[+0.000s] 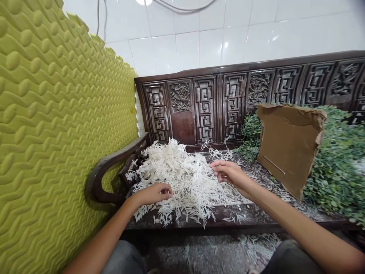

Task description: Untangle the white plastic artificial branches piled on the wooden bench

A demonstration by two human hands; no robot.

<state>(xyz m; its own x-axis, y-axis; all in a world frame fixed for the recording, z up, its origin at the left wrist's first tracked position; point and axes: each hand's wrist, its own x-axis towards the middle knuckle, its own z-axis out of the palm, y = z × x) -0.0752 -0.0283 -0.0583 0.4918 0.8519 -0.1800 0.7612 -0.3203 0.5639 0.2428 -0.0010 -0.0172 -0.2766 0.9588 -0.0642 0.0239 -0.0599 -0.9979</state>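
Observation:
A heap of white branching plastic-looking sprigs (pixel 173 167) lies on the seat of a dark carved wooden bench (pixel 182 127). At the heap's front left, my left hand (pixel 156 193) has its fingers curled in toward the thumb. Whether a sprig is between them is hidden. My right hand (pixel 226 173) is at the heap's right side, fingers bent and drawn together, index finger pointing left toward the sprigs. Anything in its fingertips is too small to make out. A few loose sprigs (pixel 219 154) lie behind that hand.
On the right, a torn brown cardboard piece (pixel 289 146) leans against bunched artificial green foliage (pixel 339 163). A yellow-green foam mat (pixel 62 114) stands upright at the left, beside the bench's curved armrest (pixel 98 179). White scraps litter the seat and the floor (pixel 196 253).

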